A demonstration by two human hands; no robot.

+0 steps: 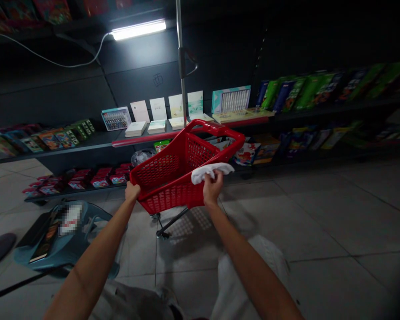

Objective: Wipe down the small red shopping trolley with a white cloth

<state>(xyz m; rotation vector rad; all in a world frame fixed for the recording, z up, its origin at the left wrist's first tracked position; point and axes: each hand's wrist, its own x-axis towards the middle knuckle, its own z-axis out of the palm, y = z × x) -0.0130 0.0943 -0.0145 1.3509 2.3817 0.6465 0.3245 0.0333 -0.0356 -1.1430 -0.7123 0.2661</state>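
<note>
A red plastic shopping cart (173, 198) with perforated sides stands in front of me, its handle toward the upper right. My left hand (132, 192) is closed around the rim at the cart's left end. In my right hand (213, 186) is a white cloth (220, 169), bunched under the fingers and lying against the near upper edge of the basket. The cart's inside shows only in part, and I see nothing lying in it.
Behind the cart runs a dark shelf (102, 140) with notebooks, boxed pens (235, 100) and bagged goods. A metal pole (181, 62) rises there beneath a lit tube lamp (139, 30). A blue-grey stool (93, 240) with items on it stands at lower left on the tiled floor.
</note>
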